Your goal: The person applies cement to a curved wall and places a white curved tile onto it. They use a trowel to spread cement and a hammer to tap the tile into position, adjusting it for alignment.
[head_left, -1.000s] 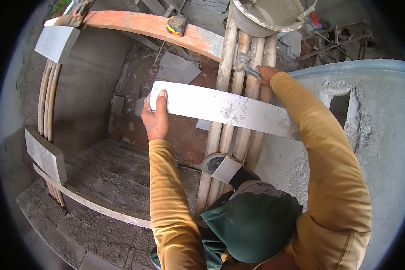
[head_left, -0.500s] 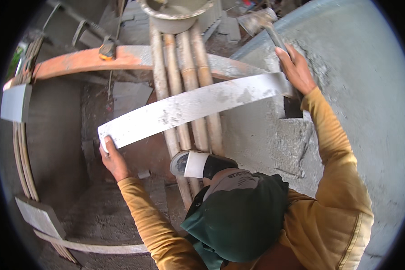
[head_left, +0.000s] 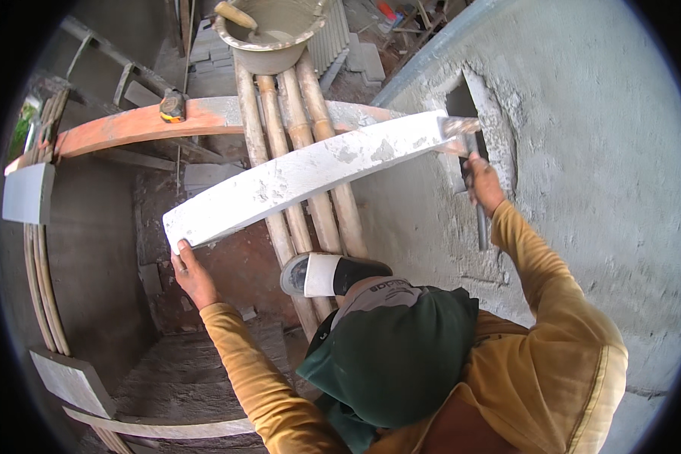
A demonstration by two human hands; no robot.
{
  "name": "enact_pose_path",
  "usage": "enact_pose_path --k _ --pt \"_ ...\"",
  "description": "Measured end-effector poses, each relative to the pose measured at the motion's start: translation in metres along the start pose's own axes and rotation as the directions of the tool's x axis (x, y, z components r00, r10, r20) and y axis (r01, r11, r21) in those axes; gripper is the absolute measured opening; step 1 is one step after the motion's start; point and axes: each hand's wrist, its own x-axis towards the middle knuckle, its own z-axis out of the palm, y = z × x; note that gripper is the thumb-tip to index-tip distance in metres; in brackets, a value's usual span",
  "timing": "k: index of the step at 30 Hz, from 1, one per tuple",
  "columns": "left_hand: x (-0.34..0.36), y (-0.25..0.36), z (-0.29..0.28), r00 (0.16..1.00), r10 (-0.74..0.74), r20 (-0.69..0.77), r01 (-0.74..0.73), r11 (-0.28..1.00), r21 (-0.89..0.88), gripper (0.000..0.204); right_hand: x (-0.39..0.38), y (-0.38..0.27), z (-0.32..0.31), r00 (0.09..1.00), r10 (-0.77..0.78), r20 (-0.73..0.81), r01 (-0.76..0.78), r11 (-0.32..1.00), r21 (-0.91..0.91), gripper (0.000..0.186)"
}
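I find the pale slab (head_left: 303,175) spanning from nine toward one o'clock, above the bamboo poles (head_left: 348,216). My left grip (head_left: 195,281) grasps its nine-o'clock end, apparently to steady it. My right grip (head_left: 483,185) is clenched around a hammer (head_left: 483,229), its blurred head by the slab's other end; contact unconfirmed. Near eleven o'clock, a bucket (head_left: 274,59) over the poles contains grey mix (head_left: 276,35) and a wooden-handled tool (head_left: 235,15).
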Motion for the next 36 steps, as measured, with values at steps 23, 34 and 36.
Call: enact_pose_path --k 23,34,36 --pt "-0.006 0.008 -0.002 0.994 0.089 0.056 -0.091 0.995 0.042 0.061 -0.051 -0.001 0.082 0.91 -0.355 0.215 0.407 0.866 -0.291 0.06" --pt "-0.005 0.008 -0.004 0.99 0.127 0.066 -0.133 0.985 0.108 0.059 -0.092 -0.048 0.165 0.727 -0.385 0.568 0.603 0.754 -0.261 0.062" --pt "-0.006 0.007 -0.007 0.991 0.119 0.064 -0.126 0.985 0.117 0.059 -0.097 -0.052 0.181 0.734 -0.255 0.63 0.487 0.844 -0.225 0.064"
